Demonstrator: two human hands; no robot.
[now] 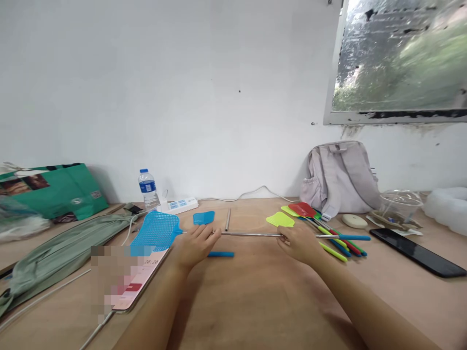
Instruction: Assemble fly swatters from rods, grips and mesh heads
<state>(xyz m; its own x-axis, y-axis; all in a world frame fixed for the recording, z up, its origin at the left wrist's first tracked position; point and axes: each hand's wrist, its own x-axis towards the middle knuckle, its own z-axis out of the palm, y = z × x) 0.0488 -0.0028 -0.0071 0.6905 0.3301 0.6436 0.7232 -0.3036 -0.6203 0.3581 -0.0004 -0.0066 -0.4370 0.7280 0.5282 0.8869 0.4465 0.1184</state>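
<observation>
A blue fly swatter lies crosswise in front of me, its mesh head (156, 231) at left, its thin metal rod (251, 235) stretched out and its blue handle (354, 238) at right. My left hand (195, 247) is closed over the rod just beside the head. Thumb and fingers of my right hand (296, 241) pinch the rod farther right, short of the handle. Behind my left hand is a smaller blue swatter head (203, 218), and a blue handle (221, 253) shows beside that hand, partly hidden. A short metal tube (228, 219) lies between my hands.
Yellow (280, 219) and red (302, 209) swatters lie in a pile at right, near a black phone (419, 253). A lit phone (140, 282) rests at left. Behind are a water bottle (148, 189), a power strip (178, 206) and a backpack (341, 180).
</observation>
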